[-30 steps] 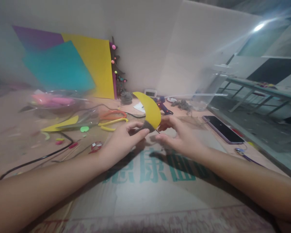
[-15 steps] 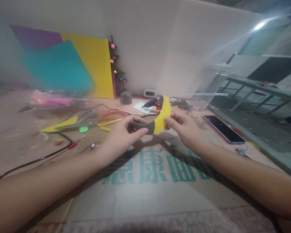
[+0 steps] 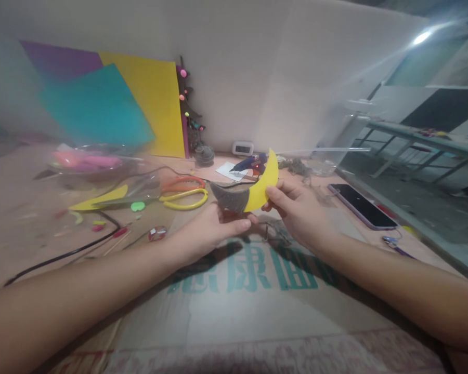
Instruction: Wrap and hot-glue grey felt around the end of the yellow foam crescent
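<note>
A yellow crescent [image 3: 262, 189], its left part covered in dark grey material, is held above the board in front of me. My right hand [image 3: 292, 202] pinches its yellow side between thumb and fingers. Just under the grey end is my left hand [image 3: 214, 228], with the thumb stretched out and apart from the crescent. Its fingers run beneath and behind the grey part, partly hidden, and I cannot tell whether they touch it. Behind the crescent, a dark blue glue gun [image 3: 247, 165] rests by a white paper [image 3: 230, 170].
Scissors [image 3: 185, 200] with orange and yellow handles lie left, near a black cord [image 3: 62, 257] and small scraps. Coloured sheets [image 3: 140, 104] lean on the wall beside a dark decorated branch [image 3: 187, 104]. A phone [image 3: 362, 205] lies right, near the table edge.
My left thumb has let go of the grey part, and the left hand has dropped slightly below it. The crescent has shifted a little right and up, still in my right hand.
</note>
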`<move>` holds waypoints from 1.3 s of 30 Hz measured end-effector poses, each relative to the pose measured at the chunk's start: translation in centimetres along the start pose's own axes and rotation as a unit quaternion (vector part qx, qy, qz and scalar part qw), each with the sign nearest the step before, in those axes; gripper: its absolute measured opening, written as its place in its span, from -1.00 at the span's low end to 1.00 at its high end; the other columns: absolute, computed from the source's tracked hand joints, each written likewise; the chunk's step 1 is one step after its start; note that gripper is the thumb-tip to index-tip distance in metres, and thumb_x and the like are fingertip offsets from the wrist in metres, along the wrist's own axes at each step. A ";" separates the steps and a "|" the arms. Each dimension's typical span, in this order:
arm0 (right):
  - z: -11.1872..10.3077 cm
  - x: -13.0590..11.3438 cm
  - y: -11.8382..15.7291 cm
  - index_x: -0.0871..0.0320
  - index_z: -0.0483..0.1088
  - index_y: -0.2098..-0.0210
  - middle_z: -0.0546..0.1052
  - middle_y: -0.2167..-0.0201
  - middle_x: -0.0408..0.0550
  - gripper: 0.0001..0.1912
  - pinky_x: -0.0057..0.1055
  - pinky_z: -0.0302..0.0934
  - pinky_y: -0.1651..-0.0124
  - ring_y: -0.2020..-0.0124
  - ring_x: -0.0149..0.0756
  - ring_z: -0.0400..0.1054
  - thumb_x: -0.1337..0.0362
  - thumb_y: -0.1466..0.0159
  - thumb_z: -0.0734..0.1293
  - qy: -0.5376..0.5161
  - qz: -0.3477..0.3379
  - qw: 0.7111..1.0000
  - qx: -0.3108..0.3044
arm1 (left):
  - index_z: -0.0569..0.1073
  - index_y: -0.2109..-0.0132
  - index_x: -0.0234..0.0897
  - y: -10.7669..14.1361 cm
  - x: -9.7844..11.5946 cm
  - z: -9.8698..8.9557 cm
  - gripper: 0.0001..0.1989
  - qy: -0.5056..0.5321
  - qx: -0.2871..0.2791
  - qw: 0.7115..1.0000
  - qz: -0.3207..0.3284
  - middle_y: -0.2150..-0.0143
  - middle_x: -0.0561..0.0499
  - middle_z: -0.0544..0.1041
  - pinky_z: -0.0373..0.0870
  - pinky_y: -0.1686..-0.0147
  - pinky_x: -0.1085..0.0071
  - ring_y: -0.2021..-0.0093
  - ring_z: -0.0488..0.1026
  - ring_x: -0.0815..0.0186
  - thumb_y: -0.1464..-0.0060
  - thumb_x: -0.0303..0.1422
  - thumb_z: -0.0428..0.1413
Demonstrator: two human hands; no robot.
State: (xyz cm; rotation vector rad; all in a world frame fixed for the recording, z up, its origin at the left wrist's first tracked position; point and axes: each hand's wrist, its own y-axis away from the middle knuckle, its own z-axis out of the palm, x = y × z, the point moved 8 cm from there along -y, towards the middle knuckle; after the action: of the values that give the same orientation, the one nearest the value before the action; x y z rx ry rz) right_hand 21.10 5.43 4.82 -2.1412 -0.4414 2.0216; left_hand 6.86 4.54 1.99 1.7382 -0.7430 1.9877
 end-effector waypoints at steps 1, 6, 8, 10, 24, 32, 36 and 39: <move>-0.3 0.1 -0.1 0.14 0.43 0.34 0.44 0.47 -0.19 -0.78 -0.41 0.20 0.21 0.40 -0.41 0.31 0.11 -0.26 0.38 0.004 -0.001 1.000 0.010 | 0.45 0.11 -0.29 0.1 0.0 -0.2 -0.73 0.005 0.014 1.000 -0.007 0.19 -0.07 0.58 0.45 0.19 0.37 0.20 0.54 0.27 -0.05 -0.28 0.24; -1.6 0.6 -0.4 0.14 0.40 0.36 0.45 0.48 -0.19 -0.76 -0.39 0.21 0.19 0.40 -0.40 0.32 0.09 -0.25 0.39 0.018 -0.012 0.999 0.048 | 0.27 0.28 -0.24 0.4 -0.3 -0.8 -0.76 0.046 0.072 0.996 -0.036 0.47 0.09 0.49 0.43 0.30 0.38 0.39 0.49 0.34 -0.13 -0.23 0.16; -1.6 0.8 -0.5 0.15 0.40 0.37 0.45 0.49 -0.20 -0.76 -0.41 0.20 0.20 0.41 -0.41 0.32 0.10 -0.25 0.39 0.017 -0.009 0.999 0.046 | 0.26 0.29 -0.25 0.4 -0.5 -0.8 -0.73 0.020 0.075 0.996 -0.045 0.50 0.08 0.50 0.42 0.34 0.40 0.44 0.48 0.34 -0.17 -0.16 0.12; -1.5 0.9 -0.4 0.15 0.40 0.37 0.45 0.50 -0.20 -0.76 -0.43 0.19 0.22 0.41 -0.42 0.33 0.10 -0.26 0.38 0.016 -0.006 0.999 0.041 | 0.28 0.30 -0.26 0.4 -0.7 -1.0 -0.70 -0.013 0.081 0.995 -0.052 0.51 0.06 0.52 0.41 0.39 0.41 0.47 0.49 0.34 -0.18 -0.12 0.10; 4.9 0.5 1.5 0.17 0.49 0.34 0.51 0.37 -0.08 -0.70 -0.31 0.30 0.14 0.31 -0.31 0.39 0.04 -0.27 0.34 0.073 0.050 0.982 -0.169 | 0.37 0.31 -0.31 0.4 0.1 -2.1 -0.73 -0.017 0.130 0.991 -0.016 0.45 0.01 0.57 0.47 0.36 0.42 0.46 0.51 0.34 -0.17 -0.17 0.12; 3.7 2.1 1.8 0.15 0.55 0.37 0.56 0.38 -0.10 -0.82 -0.34 0.30 0.20 0.35 -0.35 0.40 0.16 -0.12 0.45 -0.026 0.131 0.991 -0.028 | 0.55 0.22 -0.31 1.0 1.9 -2.3 -0.75 -0.144 0.177 0.973 0.045 0.22 -0.03 0.64 0.43 0.20 0.42 0.21 0.54 0.25 -0.14 -0.19 0.14; 4.0 2.1 2.0 0.14 0.56 0.31 0.57 0.35 -0.10 -0.82 -0.35 0.30 0.21 0.35 -0.38 0.40 0.17 -0.13 0.44 -0.027 0.139 0.989 -0.034 | 0.57 0.33 -0.30 1.1 1.9 -2.7 -0.72 -0.200 0.202 0.958 0.032 0.36 0.01 0.62 0.39 0.33 0.43 0.31 0.52 0.26 -0.13 -0.17 0.15; 4.1 2.2 2.0 0.16 0.52 0.33 0.55 0.37 -0.10 -0.81 -0.34 0.31 0.18 0.32 -0.36 0.41 0.17 -0.15 0.44 -0.036 0.134 0.990 -0.037 | 0.58 0.40 -0.30 1.1 2.1 -2.6 -0.72 -0.231 0.202 0.951 0.038 0.46 0.03 0.57 0.34 0.38 0.43 0.38 0.48 0.27 -0.13 -0.20 0.15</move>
State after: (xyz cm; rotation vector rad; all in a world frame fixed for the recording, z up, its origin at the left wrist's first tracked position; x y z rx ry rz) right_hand 17.32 3.94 1.81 -2.2835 -0.2543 2.2625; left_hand 3.83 5.19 3.67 2.5051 -0.5693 1.8952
